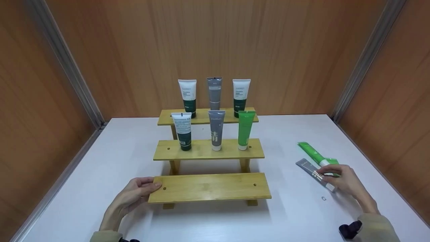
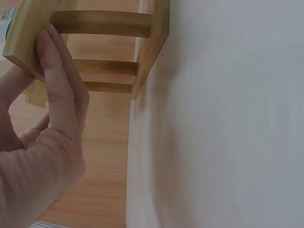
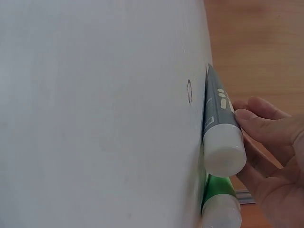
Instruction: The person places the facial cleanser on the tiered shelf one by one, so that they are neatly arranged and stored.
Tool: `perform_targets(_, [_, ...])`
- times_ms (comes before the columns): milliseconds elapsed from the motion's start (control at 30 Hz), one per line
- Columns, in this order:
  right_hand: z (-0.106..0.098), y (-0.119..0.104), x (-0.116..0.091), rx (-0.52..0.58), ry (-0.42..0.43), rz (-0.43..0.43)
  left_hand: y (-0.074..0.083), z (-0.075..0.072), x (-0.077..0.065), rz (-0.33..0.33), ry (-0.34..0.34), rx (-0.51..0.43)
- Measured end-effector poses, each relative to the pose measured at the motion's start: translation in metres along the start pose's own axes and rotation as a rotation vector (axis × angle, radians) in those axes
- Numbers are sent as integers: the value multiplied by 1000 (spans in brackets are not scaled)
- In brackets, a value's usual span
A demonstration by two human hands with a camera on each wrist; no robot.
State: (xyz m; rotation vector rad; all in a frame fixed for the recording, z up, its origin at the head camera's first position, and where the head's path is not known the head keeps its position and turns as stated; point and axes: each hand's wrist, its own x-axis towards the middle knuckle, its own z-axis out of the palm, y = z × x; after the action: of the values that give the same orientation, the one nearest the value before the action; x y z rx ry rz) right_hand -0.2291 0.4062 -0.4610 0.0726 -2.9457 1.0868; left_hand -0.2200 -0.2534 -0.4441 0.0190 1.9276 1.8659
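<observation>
A three-tier wooden stand (image 1: 208, 191) is in the middle of the table. My left hand (image 1: 136, 193) grips the left end of its lowest shelf, thumb on top; the left wrist view shows fingers (image 2: 59, 90) beneath the board. On the right, a grey tube (image 1: 306, 166) with a white cap lies on the table. My right hand (image 1: 346, 179) pinches it around its middle, with the thumb (image 3: 251, 118) against the printed side in the right wrist view. Beside it lie a green tube (image 1: 310, 151) and another green tube (image 1: 332, 161), partly hidden by the hand.
Three tubes, including a grey one (image 1: 214, 92), stand on the top shelf. A white-and-dark-green tube (image 1: 183, 129), a grey tube (image 1: 216, 127) and a green tube (image 1: 246, 127) stand on the middle shelf. A small ring (image 1: 324, 198) lies near my right hand. Wooden panels (image 1: 285, 50) enclose the table.
</observation>
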Motion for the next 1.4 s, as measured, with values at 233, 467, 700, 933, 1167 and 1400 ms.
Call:
perform_targets(233, [0,0,-1,16,26,-5,-2,-1,1,25,-39,-9])
perform_targets(467, [-4,-1,0,-20,-71,55,-2,-1,1,13,-27,-10])
perform_targets(700, [-6,-4,2,-32,-137,84,-1,0,0,5,-14,1])
perform_targets(933, [-5,-4,3,-51,-130,99,-1,0,1,12,-12,-4])
perform_targets(1167, [-4,-6,2,-57,-107,94,-2,0,1,10,-12,29])
perform_targets(1400, [-2,-8,0,-40,-93,90,-1,0,2,-4,8,19])
